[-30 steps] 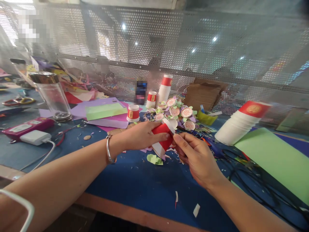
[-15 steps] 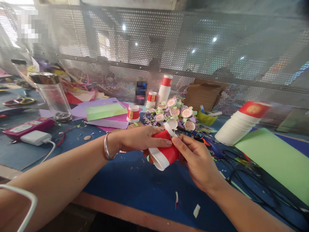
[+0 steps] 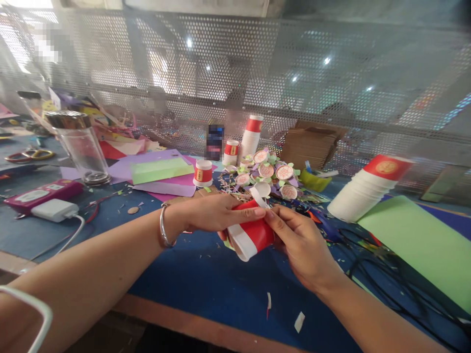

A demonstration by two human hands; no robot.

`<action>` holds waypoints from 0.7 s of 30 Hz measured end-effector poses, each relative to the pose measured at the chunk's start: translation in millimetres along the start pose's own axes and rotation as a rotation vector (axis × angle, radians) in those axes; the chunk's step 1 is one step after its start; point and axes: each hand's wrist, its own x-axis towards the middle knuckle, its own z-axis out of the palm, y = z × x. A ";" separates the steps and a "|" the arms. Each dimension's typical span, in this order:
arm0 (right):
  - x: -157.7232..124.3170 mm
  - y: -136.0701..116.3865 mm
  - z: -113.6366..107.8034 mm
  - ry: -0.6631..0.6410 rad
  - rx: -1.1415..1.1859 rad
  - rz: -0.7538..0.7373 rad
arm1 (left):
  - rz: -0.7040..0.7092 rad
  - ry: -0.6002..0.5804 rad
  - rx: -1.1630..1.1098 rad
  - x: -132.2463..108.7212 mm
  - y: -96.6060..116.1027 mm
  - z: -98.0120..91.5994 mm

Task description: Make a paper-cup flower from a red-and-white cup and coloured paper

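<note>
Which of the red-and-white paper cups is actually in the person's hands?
The tilted cup nearest the camera, held in the left hand with the right hand against it. The other red-and-white cups, single or stacked, stand on the table.

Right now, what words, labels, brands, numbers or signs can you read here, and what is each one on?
No text is legible:
Held cup: no lettering on the visible side.
Small cup: marks on a yellow label, too small.
Right-hand cup stack: round gold emblem, too blurred.
Paper discs: red printing, unreadable.
Magenta box: pale patches; any text is too small.
</note>
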 end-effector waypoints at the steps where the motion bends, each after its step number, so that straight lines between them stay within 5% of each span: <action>1: 0.5 -0.1 -0.2 0.012 -0.022 -0.007 | 0.009 0.031 0.052 1.3 -2.8 -1.6; 6: 2.0 -0.9 -1.2 0.037 -0.080 -0.048 | 0.193 0.341 0.172 4.7 -6.6 -8.2; 11: 3.5 -1.6 -2.2 -0.023 -0.172 -0.085 | 0.499 0.231 0.252 2.4 -3.4 -14.3; 21: 2.1 -2.3 2.4 -0.148 -0.368 -0.093 | 0.392 0.167 0.363 -6.3 0.8 -22.8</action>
